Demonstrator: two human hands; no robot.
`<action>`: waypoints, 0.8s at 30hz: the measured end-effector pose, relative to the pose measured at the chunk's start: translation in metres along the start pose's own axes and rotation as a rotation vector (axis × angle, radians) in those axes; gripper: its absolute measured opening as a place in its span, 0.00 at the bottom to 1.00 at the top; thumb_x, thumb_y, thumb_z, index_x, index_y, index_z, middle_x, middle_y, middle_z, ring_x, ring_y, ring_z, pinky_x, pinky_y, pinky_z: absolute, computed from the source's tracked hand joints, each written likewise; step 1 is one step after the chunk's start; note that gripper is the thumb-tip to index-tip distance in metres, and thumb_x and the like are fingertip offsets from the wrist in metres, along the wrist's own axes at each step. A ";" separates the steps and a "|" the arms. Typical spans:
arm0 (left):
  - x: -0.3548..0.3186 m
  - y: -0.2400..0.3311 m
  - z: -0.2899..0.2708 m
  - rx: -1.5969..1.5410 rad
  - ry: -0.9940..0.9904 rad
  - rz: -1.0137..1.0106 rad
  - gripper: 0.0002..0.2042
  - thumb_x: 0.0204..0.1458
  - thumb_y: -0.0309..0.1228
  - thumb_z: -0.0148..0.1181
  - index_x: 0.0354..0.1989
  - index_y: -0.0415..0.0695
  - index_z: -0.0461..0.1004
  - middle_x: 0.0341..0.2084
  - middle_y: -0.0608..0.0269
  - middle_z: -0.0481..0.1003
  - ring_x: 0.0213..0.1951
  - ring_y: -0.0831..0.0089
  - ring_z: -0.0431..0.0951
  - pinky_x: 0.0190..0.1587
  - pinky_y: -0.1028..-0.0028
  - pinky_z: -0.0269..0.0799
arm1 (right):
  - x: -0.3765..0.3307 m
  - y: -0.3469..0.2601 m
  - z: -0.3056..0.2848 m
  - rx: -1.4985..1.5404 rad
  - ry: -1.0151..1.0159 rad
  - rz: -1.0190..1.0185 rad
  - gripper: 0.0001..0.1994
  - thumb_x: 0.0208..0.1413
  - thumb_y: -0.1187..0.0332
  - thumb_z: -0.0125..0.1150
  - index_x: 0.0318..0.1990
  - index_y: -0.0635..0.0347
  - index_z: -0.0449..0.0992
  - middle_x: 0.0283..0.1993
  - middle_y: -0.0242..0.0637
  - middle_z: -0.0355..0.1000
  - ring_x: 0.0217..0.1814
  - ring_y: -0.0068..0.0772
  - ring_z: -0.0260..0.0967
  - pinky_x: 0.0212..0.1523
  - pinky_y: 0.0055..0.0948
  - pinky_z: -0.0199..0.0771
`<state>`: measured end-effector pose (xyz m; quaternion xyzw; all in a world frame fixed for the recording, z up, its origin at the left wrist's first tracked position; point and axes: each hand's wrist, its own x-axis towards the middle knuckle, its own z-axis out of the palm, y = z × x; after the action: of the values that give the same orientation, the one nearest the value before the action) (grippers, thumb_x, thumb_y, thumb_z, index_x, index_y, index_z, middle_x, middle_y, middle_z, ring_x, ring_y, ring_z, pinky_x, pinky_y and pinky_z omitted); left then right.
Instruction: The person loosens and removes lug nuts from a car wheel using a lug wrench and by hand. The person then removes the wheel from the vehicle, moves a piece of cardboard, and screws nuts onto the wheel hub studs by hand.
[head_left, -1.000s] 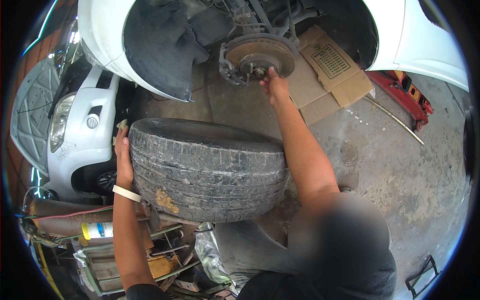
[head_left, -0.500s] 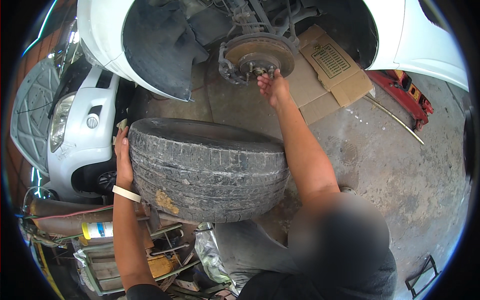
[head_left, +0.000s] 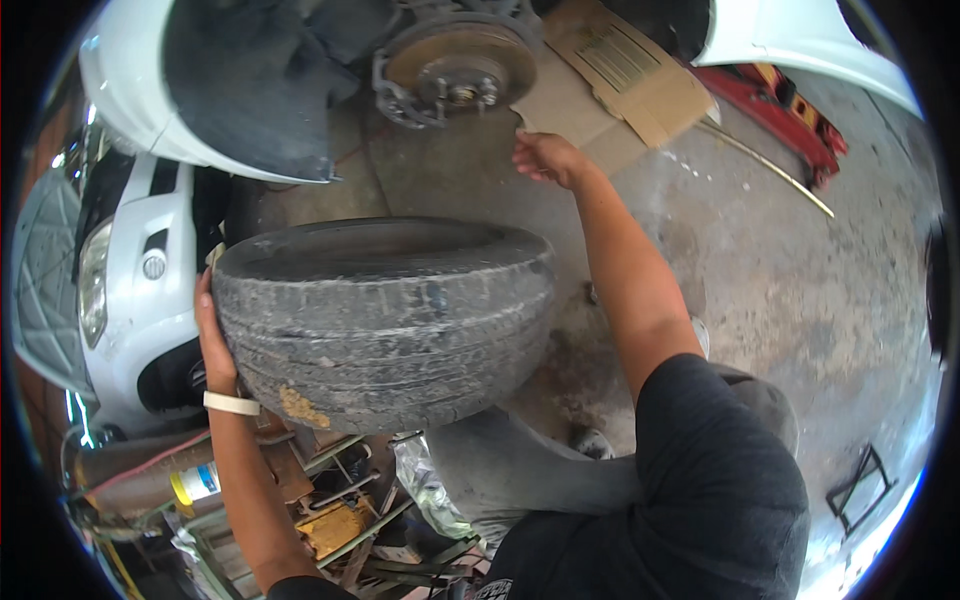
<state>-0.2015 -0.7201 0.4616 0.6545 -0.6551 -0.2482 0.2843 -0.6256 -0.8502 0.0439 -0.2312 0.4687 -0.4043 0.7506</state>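
The left hand (head_left: 213, 345) presses flat against the side of a worn tyre (head_left: 385, 320), which stands upright on the concrete floor (head_left: 760, 270) before the person. The right hand (head_left: 545, 157) hangs in the air below the bare brake disc (head_left: 455, 62), fingers loosely spread and holding nothing
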 end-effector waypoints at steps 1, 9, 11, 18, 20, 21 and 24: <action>-0.001 0.001 0.002 -0.047 0.010 -0.021 0.32 0.73 0.50 0.35 0.74 0.37 0.56 0.71 0.51 0.61 0.71 0.61 0.60 0.74 0.64 0.51 | 0.001 0.023 -0.020 -0.075 0.009 0.059 0.19 0.67 0.47 0.57 0.39 0.55 0.77 0.30 0.30 0.75 0.30 0.25 0.73 0.30 0.29 0.70; 0.000 -0.010 -0.002 -0.138 0.046 -0.055 0.31 0.73 0.50 0.34 0.74 0.40 0.56 0.71 0.52 0.60 0.72 0.62 0.58 0.75 0.64 0.48 | -0.019 0.209 -0.112 -1.007 -0.216 0.444 0.15 0.56 0.55 0.69 0.30 0.60 0.83 0.24 0.38 0.77 0.27 0.37 0.75 0.31 0.45 0.75; 0.001 -0.014 -0.005 -0.145 0.042 -0.050 0.31 0.72 0.50 0.35 0.74 0.39 0.57 0.72 0.53 0.59 0.72 0.62 0.57 0.75 0.64 0.46 | -0.029 0.231 -0.112 -1.082 -0.209 0.532 0.13 0.54 0.56 0.72 0.34 0.56 0.85 0.30 0.38 0.80 0.33 0.39 0.78 0.36 0.44 0.78; -0.002 -0.012 -0.003 -0.152 0.022 -0.061 0.31 0.72 0.50 0.35 0.74 0.39 0.57 0.71 0.53 0.60 0.72 0.62 0.58 0.75 0.64 0.47 | -0.050 0.213 -0.105 -1.437 -0.155 0.875 0.28 0.48 0.53 0.78 0.57 0.50 0.81 0.53 0.36 0.82 0.55 0.41 0.80 0.53 0.42 0.80; -0.002 -0.012 -0.002 -0.138 0.039 -0.037 0.31 0.72 0.49 0.35 0.74 0.39 0.57 0.71 0.53 0.60 0.72 0.62 0.58 0.75 0.64 0.47 | -0.064 0.217 -0.108 -1.371 -0.088 0.868 0.26 0.50 0.55 0.75 0.56 0.52 0.81 0.56 0.38 0.80 0.57 0.43 0.79 0.54 0.45 0.80; -0.003 -0.012 -0.001 -0.168 0.046 -0.076 0.31 0.72 0.49 0.35 0.74 0.38 0.57 0.71 0.53 0.60 0.72 0.62 0.58 0.75 0.64 0.47 | -0.071 0.221 -0.109 -1.350 -0.031 0.830 0.25 0.51 0.56 0.74 0.56 0.53 0.81 0.57 0.39 0.80 0.58 0.44 0.79 0.55 0.46 0.80; -0.004 -0.012 -0.002 -0.164 0.045 -0.060 0.31 0.73 0.50 0.36 0.74 0.38 0.57 0.71 0.53 0.60 0.71 0.62 0.58 0.75 0.64 0.47 | -0.078 0.234 -0.107 -1.344 0.163 0.607 0.20 0.56 0.58 0.69 0.54 0.56 0.82 0.52 0.39 0.82 0.51 0.44 0.82 0.51 0.45 0.82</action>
<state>-0.1917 -0.7166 0.4542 0.6536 -0.6062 -0.2948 0.3441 -0.6483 -0.6502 -0.1342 -0.4702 0.7127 0.1791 0.4888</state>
